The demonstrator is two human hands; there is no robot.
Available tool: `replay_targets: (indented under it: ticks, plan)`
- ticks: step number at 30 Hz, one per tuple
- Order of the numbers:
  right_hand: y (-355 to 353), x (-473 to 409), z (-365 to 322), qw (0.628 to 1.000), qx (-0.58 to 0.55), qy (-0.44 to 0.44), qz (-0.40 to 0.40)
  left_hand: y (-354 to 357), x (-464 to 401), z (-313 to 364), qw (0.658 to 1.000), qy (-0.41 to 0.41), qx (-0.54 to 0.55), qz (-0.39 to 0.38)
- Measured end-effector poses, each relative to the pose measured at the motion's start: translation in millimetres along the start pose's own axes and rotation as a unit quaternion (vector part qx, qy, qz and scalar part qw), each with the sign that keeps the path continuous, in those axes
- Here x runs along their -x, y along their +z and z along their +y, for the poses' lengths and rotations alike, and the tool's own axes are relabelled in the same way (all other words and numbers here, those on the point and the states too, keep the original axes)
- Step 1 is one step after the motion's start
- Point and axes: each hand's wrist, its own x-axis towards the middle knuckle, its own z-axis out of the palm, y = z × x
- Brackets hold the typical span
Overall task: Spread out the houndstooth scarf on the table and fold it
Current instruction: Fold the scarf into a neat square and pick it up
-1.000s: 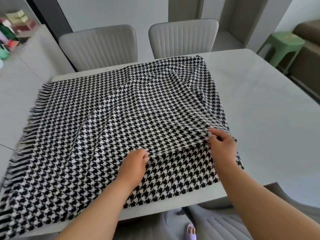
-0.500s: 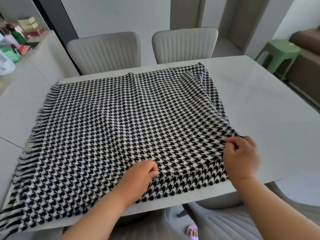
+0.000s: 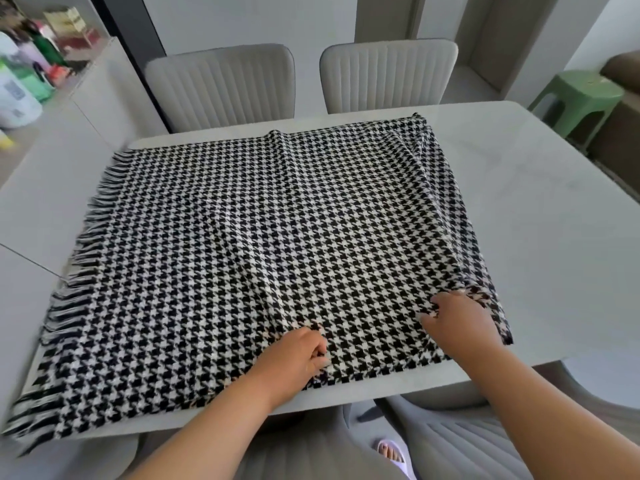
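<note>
The black-and-white houndstooth scarf (image 3: 249,244) lies spread over the white table (image 3: 540,216), doubled over, with a fringe along its left edge and a fold along its right edge. My left hand (image 3: 298,355) pinches the top layer's near edge at the middle, close to the table's front edge. My right hand (image 3: 457,323) grips the cloth at the near right corner, fingers curled into the fabric. A few creases run up the right side and toward the far middle.
Two pale ribbed chairs (image 3: 221,84) (image 3: 388,74) stand at the far side. A green stool (image 3: 581,95) is at the right. Bottles and boxes (image 3: 20,84) sit on a counter at far left. Another chair (image 3: 464,441) is under the near edge.
Both hands have drawn the top layer toward me, covering the under layer at the near edge. The big folds across the scarf have flattened.
</note>
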Motion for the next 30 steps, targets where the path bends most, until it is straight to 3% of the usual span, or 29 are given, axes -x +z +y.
replay_targets:
  ticks: [7, 19, 21, 26, 30]
  plan:
    - [10, -11, -7, 0.977, 0.076, -0.164, -0.114, 4, 13, -22, 0.997, -0.017, -0.075, 0.004]
    - [2, -27, 32, 0.968, 0.227, -0.091, -0.061, -26, 16, -13, 0.999, -0.008, 0.02, 0.027]
    - [1, -32, 38, 0.97, 0.224, -0.049, -0.077, -32, 18, -14, 0.999, -0.011, 0.028, 0.023]
    - [-2, -18, 27, 0.958, 0.246, -0.001, -0.149, -16, 17, -16, 0.997, -0.019, -0.02, -0.075]
    - [0, -7, -7, 0.957, 0.243, -0.057, -0.147, -13, 26, -15, 0.999, -0.022, -0.007, -0.027]
